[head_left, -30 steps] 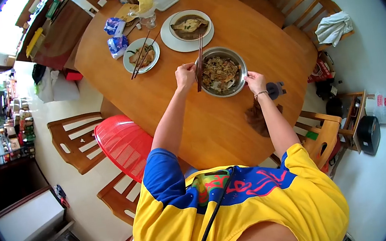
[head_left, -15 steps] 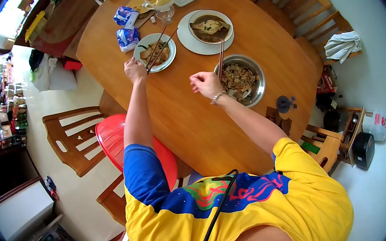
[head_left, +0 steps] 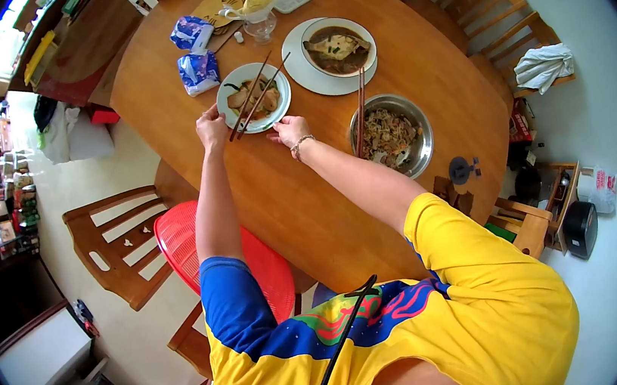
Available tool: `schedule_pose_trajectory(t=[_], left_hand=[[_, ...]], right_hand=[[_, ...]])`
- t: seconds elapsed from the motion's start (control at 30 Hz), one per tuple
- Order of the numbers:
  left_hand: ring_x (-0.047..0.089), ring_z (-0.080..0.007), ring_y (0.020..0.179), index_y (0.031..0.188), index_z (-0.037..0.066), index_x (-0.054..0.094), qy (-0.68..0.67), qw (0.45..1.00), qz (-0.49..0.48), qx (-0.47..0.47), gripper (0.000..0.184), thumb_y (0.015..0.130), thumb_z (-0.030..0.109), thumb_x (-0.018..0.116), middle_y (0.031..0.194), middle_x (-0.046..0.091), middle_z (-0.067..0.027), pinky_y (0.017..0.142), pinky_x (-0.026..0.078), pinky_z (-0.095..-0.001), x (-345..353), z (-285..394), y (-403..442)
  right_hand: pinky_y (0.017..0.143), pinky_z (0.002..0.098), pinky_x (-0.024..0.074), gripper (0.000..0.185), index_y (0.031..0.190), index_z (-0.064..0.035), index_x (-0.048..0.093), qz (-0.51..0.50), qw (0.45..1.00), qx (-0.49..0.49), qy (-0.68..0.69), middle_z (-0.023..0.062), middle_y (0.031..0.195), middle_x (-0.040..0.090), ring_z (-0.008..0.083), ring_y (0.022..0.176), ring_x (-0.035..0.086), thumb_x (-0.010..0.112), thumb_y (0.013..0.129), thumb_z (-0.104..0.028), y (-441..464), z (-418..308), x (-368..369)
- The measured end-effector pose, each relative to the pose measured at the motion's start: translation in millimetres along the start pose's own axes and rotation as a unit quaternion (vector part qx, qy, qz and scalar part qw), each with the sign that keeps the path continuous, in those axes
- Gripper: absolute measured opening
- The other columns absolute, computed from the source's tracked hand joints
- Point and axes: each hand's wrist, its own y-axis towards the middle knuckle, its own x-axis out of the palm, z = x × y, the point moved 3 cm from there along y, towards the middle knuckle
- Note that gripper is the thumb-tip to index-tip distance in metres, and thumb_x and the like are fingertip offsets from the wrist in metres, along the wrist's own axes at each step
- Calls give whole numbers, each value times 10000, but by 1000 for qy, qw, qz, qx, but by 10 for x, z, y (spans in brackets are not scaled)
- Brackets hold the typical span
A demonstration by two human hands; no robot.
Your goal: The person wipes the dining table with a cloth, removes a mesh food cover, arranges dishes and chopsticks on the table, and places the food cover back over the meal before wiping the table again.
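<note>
A white plate [head_left: 285, 98] of sliced food sits on the wooden table, with a pair of brown chopsticks [head_left: 258, 98] laid across it. My left hand [head_left: 211, 127] grips the plate's left rim, fingers closed. At the lower right rim, my right hand [head_left: 291, 130] has its fingertips on the same plate, thumb toward the top. To the right of that hand is a steel bowl [head_left: 427, 141] of shredded food, with another pair of chopsticks [head_left: 360, 114] resting over its left edge. Behind stands a bowl of fish in broth [head_left: 338, 46] on a white round plate [head_left: 300, 68].
Two blue tissue packs [head_left: 198, 72] lie left of the plate, near a glass stand [head_left: 260, 27]. A red plastic basket [head_left: 181, 241] is by the table's left edge, beside a wooden chair [head_left: 113, 245]. A dark round object [head_left: 460, 170] lies on the right.
My right hand has moved left, away from beside the steel bowl, to the plate's lower right rim. My left hand stays at the plate's left edge.
</note>
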Motion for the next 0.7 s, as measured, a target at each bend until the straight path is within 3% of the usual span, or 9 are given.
schedule_pose_trajectory(t=[0.13,0.2,0.27,0.4,0.47,0.53,0.57,0.7], left_hand=[[697,-163,840,1153,68,715,22,999,8,26,329,844,18,615,944,748,-111,767,530,-303,126,201,-333],[696,-163,836,1153,49,711,-22,999,-15,20,329,841,17,613,941,748,-116,773,529,-300,269,-25,-310],[646,-102,773,1208,3,674,-35,998,-51,13,317,908,-27,574,967,718,-63,632,521,-248,350,19,-487],[656,-114,788,1230,-4,653,-85,994,-63,-30,321,923,-25,561,996,710,-70,620,535,-262,487,55,-817],[665,-132,795,1241,-1,643,-74,994,-74,14,328,928,-27,551,1018,706,-73,629,557,-285,519,113,-922],[671,-143,800,1251,-1,633,-142,985,-83,-59,334,929,-25,547,1031,705,-76,637,575,-300,547,137,-1129],[670,-125,816,1215,-2,657,-138,986,-76,-54,320,914,-23,552,996,719,-67,684,573,-283,558,107,-1173],[679,-160,835,1222,-10,633,-136,986,-85,-39,297,935,-11,556,1041,693,-72,665,591,-304,678,-61,-1330]], right_hand=[[699,314,605,139,998,72,630,26,997,10,72,136,984,676,237,786,695,526,959,-10,-192,72,-151],[707,318,607,147,1026,87,611,44,991,35,125,149,985,669,245,788,691,510,960,2,-343,70,-262],[716,320,608,151,1040,92,596,54,987,39,145,158,981,667,244,786,689,501,960,7,-387,178,-389],[707,323,612,127,989,83,599,79,983,35,160,160,982,667,239,783,688,500,958,9,-565,257,-614],[698,323,613,126,985,80,601,87,983,51,155,156,981,665,238,772,685,501,954,11,-600,328,-712],[692,315,609,133,1002,83,605,93,983,52,149,156,970,675,232,781,695,512,947,6,-713,306,-791],[690,311,606,138,1008,84,609,97,987,71,102,158,967,682,230,798,701,516,944,5,-854,245,-822],[683,305,602,169,1050,80,629,39,996,76,29,177,990,702,216,805,720,570,943,-37,-1378,234,-965]])
